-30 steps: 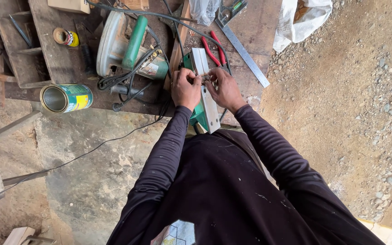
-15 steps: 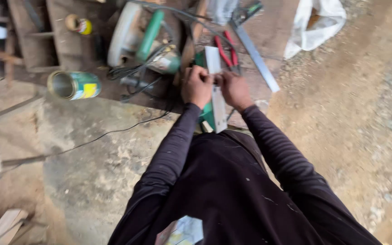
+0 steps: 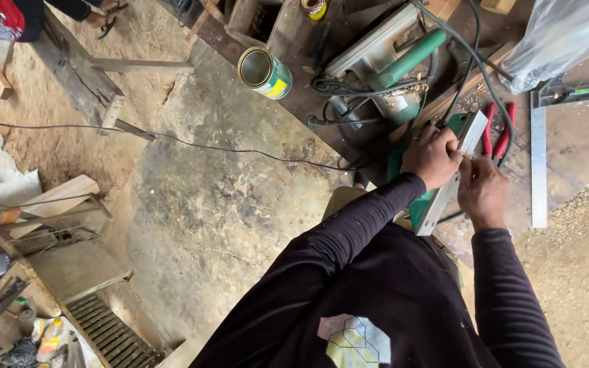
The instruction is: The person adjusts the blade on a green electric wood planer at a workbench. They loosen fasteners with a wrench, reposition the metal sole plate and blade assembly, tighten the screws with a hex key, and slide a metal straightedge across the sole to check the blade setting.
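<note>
Both grips close on a pale metal bar (image 3: 448, 184) lying over a green tool body (image 3: 417, 204) at the bench (image 3: 294, 48) edge: left hand (image 3: 432, 157) above, right hand (image 3: 482, 191) just beside it. Red-handled pliers (image 3: 497, 133), a green circular saw (image 3: 393, 68) and an open tin can (image 3: 264, 71) lie nearby.

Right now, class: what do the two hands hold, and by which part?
Both the left hand and right hand grip a flat pale metal strip near its upper end.

Green block (image 3: 423, 204) mostly under strip (image 3: 452, 170)

Open tin can (image 3: 265, 71) beside green circular saw (image 3: 390, 68) — red-handled pliers (image 3: 497, 133), steel square (image 3: 538, 160) nearby.
</note>
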